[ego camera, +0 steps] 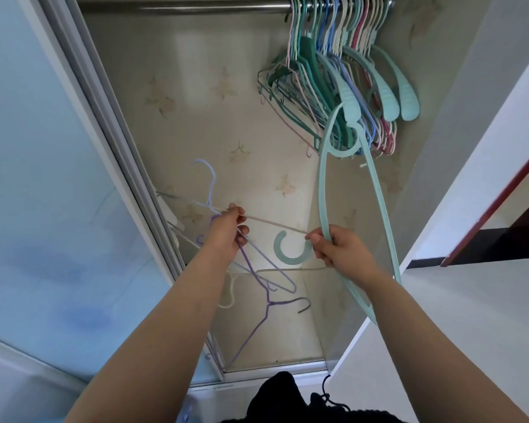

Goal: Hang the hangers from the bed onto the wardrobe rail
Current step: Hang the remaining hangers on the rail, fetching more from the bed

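A metal wardrobe rail (196,8) runs across the top, with several coloured hangers (336,87) bunched at its right end. My left hand (226,232) grips a bundle of thin wire hangers (257,270), purple, pale blue and cream, that dangle below it. My right hand (339,248) grips a large mint-green plastic hanger (322,184) near its hook (290,254). The green hanger's upper end reaches the hanging bunch. A cream wire stretches between both hands.
A frosted sliding door (58,178) with its metal track stands at the left. The wardrobe's back panel (196,102) has a faded floral pattern. A white wall edge (440,209) and dark red furniture (516,215) are at the right.
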